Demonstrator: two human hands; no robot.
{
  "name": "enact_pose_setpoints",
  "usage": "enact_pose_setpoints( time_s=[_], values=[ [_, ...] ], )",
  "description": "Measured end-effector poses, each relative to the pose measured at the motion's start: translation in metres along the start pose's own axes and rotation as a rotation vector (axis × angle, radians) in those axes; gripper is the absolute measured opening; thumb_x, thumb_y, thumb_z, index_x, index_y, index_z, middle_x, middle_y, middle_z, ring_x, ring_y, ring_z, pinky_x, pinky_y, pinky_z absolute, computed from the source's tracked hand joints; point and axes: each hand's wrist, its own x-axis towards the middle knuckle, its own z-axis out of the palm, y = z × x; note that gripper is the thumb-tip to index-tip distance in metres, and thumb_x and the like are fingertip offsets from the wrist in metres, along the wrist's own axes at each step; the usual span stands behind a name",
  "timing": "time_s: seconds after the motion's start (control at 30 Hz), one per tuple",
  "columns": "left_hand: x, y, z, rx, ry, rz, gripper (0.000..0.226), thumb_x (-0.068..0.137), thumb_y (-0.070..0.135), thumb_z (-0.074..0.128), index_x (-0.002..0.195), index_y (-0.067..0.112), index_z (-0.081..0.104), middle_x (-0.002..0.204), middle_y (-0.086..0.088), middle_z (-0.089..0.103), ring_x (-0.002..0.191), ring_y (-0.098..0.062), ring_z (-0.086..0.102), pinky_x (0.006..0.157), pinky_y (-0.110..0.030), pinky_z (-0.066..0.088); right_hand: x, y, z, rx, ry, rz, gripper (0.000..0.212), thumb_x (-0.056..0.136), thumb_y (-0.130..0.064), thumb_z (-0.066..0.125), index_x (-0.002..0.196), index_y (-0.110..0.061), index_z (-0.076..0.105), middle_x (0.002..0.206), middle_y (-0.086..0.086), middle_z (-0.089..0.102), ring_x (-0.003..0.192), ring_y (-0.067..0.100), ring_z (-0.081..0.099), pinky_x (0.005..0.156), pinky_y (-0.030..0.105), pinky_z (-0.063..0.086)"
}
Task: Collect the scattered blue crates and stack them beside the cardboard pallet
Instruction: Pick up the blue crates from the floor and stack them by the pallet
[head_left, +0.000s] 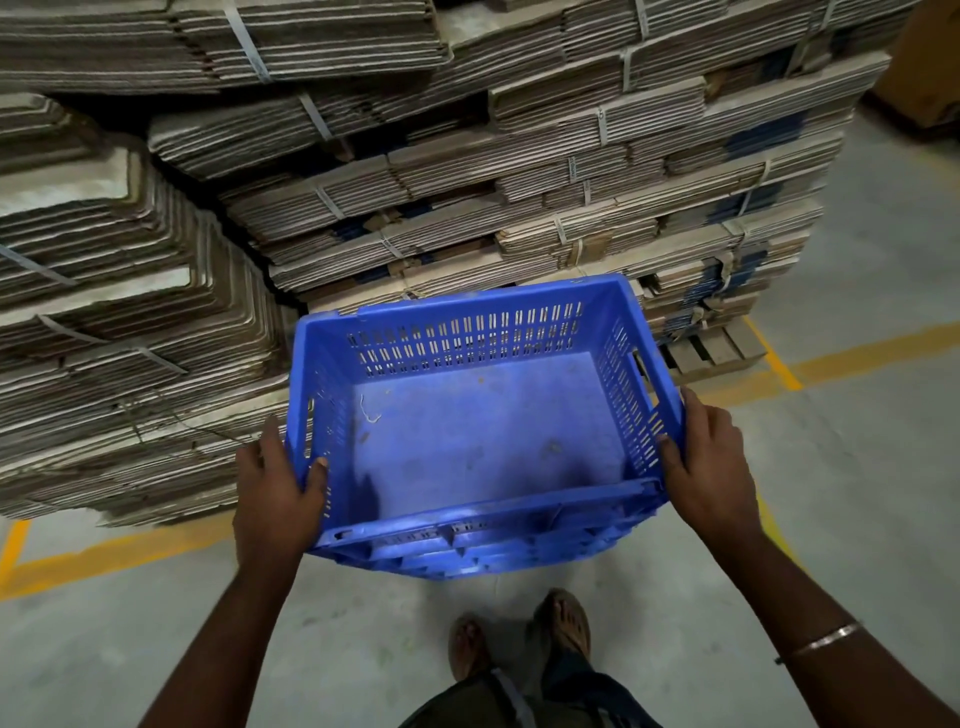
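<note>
Nearest me, my feet (519, 642) stand on the concrete floor (156, 623). Above them my left hand (278, 488) and right hand (709, 462) each curl over a side rim of the blue crate (478, 431), thumbs inside, holding it empty and tilted, close to the cardboard pallet (467, 208). Beyond it, bundle edges jut out: I judge the far rim could snag them, twisting the crate from my grip.
</note>
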Motion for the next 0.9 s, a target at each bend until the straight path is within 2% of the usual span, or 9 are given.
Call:
enact_pose_setpoints(
  time_s=[0.1, 0.2, 0.4, 0.5, 0.57, 0.67, 0.77, 0.83, 0.9],
  values=[
    [-0.01, 0.006, -0.004, 0.05, 0.08, 0.178, 0.066, 0.097, 0.042, 0.051, 0.153, 0.015, 0.029, 0.148, -0.02, 0.035, 0.134, -0.039, 0.041, 0.103, -0.05, 0.045, -0.011, -0.002, 0.004, -0.099, 0.048, -0.133, 0.062, 0.099, -0.038, 0.049, 0.153, -0.018, 0.026, 0.146, 0.013, 0.039, 0.128, 0.034, 0.041, 0.099, 0.048, 0.044],
    [-0.015, 0.006, -0.003, 0.073, 0.035, 0.218, 0.067, 0.097, 0.052, 0.039, 0.154, 0.018, 0.03, 0.161, -0.018, 0.022, 0.148, -0.034, 0.025, 0.116, -0.048, 0.034, -0.019, -0.001, 0.012, -0.123, 0.05, -0.165, 0.063, 0.099, -0.047, 0.038, 0.152, -0.015, 0.03, 0.151, 0.012, 0.034, 0.138, 0.035, 0.036, 0.108, 0.049, 0.039],
    [-0.011, -0.001, 0.0, 0.108, -0.059, 0.273, 0.071, 0.097, 0.06, 0.032, 0.157, 0.024, 0.026, 0.167, -0.011, 0.011, 0.149, -0.033, 0.027, 0.11, -0.051, 0.042, -0.018, -0.003, 0.012, -0.138, 0.017, -0.116, 0.067, 0.098, -0.054, 0.03, 0.154, -0.018, 0.027, 0.157, 0.012, 0.027, 0.146, 0.034, 0.027, 0.116, 0.049, 0.031],
    [-0.011, -0.002, 0.001, 0.098, -0.048, 0.307, 0.071, 0.097, 0.056, 0.035, 0.158, 0.021, 0.023, 0.168, -0.011, 0.005, 0.155, -0.029, 0.012, 0.118, -0.051, 0.033, -0.018, -0.003, 0.013, -0.122, 0.0, -0.092, 0.07, 0.098, -0.057, 0.03, 0.156, -0.018, 0.024, 0.16, 0.01, 0.025, 0.15, 0.03, 0.019, 0.121, 0.046, 0.023],
    [-0.012, -0.003, 0.001, 0.136, -0.036, 0.362, 0.071, 0.098, 0.054, 0.035, 0.157, 0.015, 0.027, 0.167, -0.015, 0.007, 0.155, -0.032, 0.009, 0.12, -0.053, 0.027, -0.016, 0.0, 0.014, -0.107, -0.011, -0.071, 0.074, 0.097, -0.059, 0.03, 0.157, -0.015, 0.021, 0.162, 0.009, 0.024, 0.152, 0.027, 0.015, 0.122, 0.045, 0.02],
    [-0.015, 0.0, -0.002, 0.215, -0.052, 0.417, 0.071, 0.098, 0.053, 0.034, 0.156, 0.014, 0.029, 0.168, -0.013, 0.006, 0.155, -0.033, 0.008, 0.119, -0.054, 0.024, -0.016, 0.0, 0.013, -0.071, -0.026, -0.049, 0.075, 0.098, -0.056, 0.035, 0.158, -0.013, 0.018, 0.164, 0.007, 0.021, 0.153, 0.024, 0.009, 0.124, 0.043, 0.016],
    [-0.018, 0.008, -0.006, 0.181, -0.083, 0.487, 0.072, 0.097, 0.055, 0.032, 0.156, 0.012, 0.03, 0.169, -0.008, 0.001, 0.156, -0.03, 0.004, 0.119, -0.052, 0.024, -0.013, 0.001, 0.01, 0.005, -0.066, -0.016, 0.072, 0.102, -0.047, 0.043, 0.158, -0.012, 0.015, 0.166, 0.005, 0.014, 0.154, 0.023, 0.0, 0.124, 0.04, 0.01],
    [-0.02, 0.016, -0.005, 0.099, -0.109, 0.534, 0.073, 0.097, 0.055, 0.035, 0.156, 0.012, 0.031, 0.169, -0.004, 0.001, 0.156, -0.027, 0.002, 0.122, -0.049, 0.021, -0.018, 0.001, 0.005, 0.097, -0.074, 0.044, 0.071, 0.101, -0.05, 0.041, 0.157, -0.01, 0.02, 0.165, 0.006, 0.017, 0.154, 0.024, 0.003, 0.125, 0.041, 0.009],
    [-0.022, 0.026, 0.002, 0.015, -0.17, 0.558, 0.075, 0.096, 0.058, 0.035, 0.156, 0.015, 0.031, 0.169, 0.0, 0.005, 0.156, -0.021, 0.002, 0.123, -0.048, 0.018, -0.034, 0.004, 0.002, 0.238, -0.01, 0.126, 0.075, 0.099, -0.061, 0.033, 0.153, -0.01, 0.029, 0.162, 0.006, 0.026, 0.153, 0.022, 0.012, 0.125, 0.045, 0.012]
  ],
)
